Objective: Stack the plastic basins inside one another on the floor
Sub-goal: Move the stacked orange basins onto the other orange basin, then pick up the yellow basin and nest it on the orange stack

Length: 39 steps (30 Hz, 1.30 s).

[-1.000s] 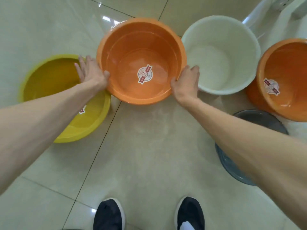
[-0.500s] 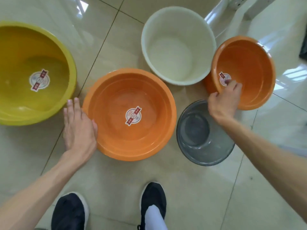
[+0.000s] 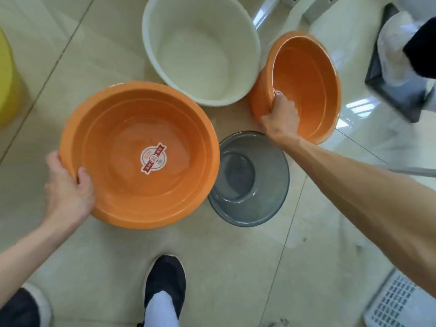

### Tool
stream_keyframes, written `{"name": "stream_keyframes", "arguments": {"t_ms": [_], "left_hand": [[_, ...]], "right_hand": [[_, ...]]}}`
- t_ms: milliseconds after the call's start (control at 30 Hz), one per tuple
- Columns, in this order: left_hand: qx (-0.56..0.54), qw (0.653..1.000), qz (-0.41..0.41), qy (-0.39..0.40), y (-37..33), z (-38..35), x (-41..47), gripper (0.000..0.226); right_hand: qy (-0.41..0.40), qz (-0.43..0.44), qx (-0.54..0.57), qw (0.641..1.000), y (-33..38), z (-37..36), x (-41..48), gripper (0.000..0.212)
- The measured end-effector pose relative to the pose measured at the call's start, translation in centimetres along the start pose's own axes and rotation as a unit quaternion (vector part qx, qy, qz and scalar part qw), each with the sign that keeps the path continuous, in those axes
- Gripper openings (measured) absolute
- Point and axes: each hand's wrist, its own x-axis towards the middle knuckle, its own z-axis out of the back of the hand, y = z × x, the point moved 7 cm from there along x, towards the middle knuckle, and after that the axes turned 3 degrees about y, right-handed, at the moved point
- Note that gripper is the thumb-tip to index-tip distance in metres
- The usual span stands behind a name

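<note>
**Two orange basins in hand, nesting still ahead**

While our left hand [image 3: 67,192] clamps the near-left rim of the large orange basin [image 3: 139,154], thumb hooked inside and fingers under the lip, our right hand [image 3: 280,116] closes over the near rim of the small orange basin [image 3: 304,86], which is tipped up on edge with its mouth facing us. We judge the small basin to be the piece about to travel: it sits at the upper right of the frame, and its likely seat, the large orange one at centre left, lies down and to the left of that grip. The right hand already holds it, so it is the nearer by default; the left seems to steady the receiver. Between the two lies the grey translucent basin [image 3: 250,178], flat on the floor, its rim tucked under the large basin's right edge. The white basin [image 3: 200,48] stands at top centre, touching the small orange one, and a sliver of the yellow basin [image 3: 6,83] shows at far left.

We work on a glossy cream tiled floor [image 3: 236,267] with bright reflections; our dark shoe [image 3: 165,279] stands at bottom centre.
</note>
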Motion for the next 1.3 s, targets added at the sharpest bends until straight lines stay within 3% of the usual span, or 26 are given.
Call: {"name": "stream_keyframes", "arguments": {"t_ms": [100,167,200,267,333,367,400,500,567,667,700,767,833,900,967,1033,1200,1267,1300], "left_hand": [[-0.038,0.999,0.027,0.016,0.5,-0.2,0.4,0.043],[-0.165,0.980,0.105,0.037,1.6,-1.2,0.8,0.042],[-0.229,0.953,0.179,0.083,4.7,-2.8,2.1,0.037],[-0.230,0.943,0.207,0.120,9.3,-4.7,3.9,0.036],[-0.240,0.938,0.214,0.126,7.3,-2.4,4.0,0.044],[-0.251,0.939,0.207,0.109,6.0,-0.9,3.9,0.029],[-0.315,0.920,0.201,0.114,3.0,0.3,2.8,0.023],[-0.375,0.885,0.188,0.201,-1.2,1.2,1.1,0.055],[-0.414,0.880,0.147,0.184,-1.9,2.9,1.2,0.058],[-0.462,0.839,0.199,0.207,-0.7,3.8,1.6,0.074],[-0.478,0.826,0.220,0.203,-0.3,3.9,1.5,0.074],[-0.502,0.808,0.258,0.171,1.1,4.1,2.1,0.080],[-0.464,0.834,0.239,0.182,1.5,4.0,2.6,0.082],[-0.399,0.873,0.190,0.204,0.6,3.8,2.3,0.063],[-0.314,0.924,0.135,0.172,-0.4,4.1,2.1,0.031],[-0.280,0.946,0.109,0.118,-0.6,4.1,2.1,0.027],[-0.298,0.937,0.157,0.094,-1.0,4.4,1.6,0.046],[-0.341,0.915,0.189,0.103,-0.3,5.3,1.7,0.047],[-0.358,0.908,0.197,0.093,0.2,6.2,1.9,0.043]], "right_hand": [[-0.033,0.012,-0.002,0.999,-0.1,3.8,-2.9,0.034],[-0.050,0.041,0.004,0.998,0.6,6.5,-6.1,0.032],[-0.052,0.071,0.020,0.996,1.4,7.7,-8.0,0.027],[-0.044,0.161,0.063,0.984,4.0,9.3,-12.2,0.023],[-0.053,0.250,0.095,0.962,6.7,10.2,-16.7,0.028],[-0.048,0.287,0.109,0.950,7.9,9.9,-18.9,0.030],[-0.032,0.320,0.120,0.939,9.3,9.1,-20.9,0.034],[0.002,0.415,0.119,0.902,13.1,5.4,-25.9,0.037],[-0.005,0.466,0.095,0.880,15.4,2.2,-28.3,0.038],[0.037,0.478,0.056,0.876,17.9,-2.9,-30.2,0.021],[0.077,0.461,0.047,0.883,18.3,-4.3,-30.2,0.023],[0.158,0.431,0.007,0.888,18.6,-6.9,-29.7,0.047],[0.220,0.422,-0.017,0.879,19.0,-7.9,-28.8,0.048],[0.279,0.413,0.020,0.867,18.9,-9.4,-28.0,0.051],[0.386,0.372,0.009,0.844,18.4,-11.0,-27.6,0.095],[0.403,0.373,0.004,0.836,18.5,-11.4,-27.4,0.115],[0.397,0.342,0.015,0.852,18.3,-11.6,-27.3,0.115],[0.327,0.306,0.037,0.893,19.3,-10.1,-26.7,0.099],[0.258,0.293,0.064,0.918,20.1,-8.8,-26.1,0.078]]}}
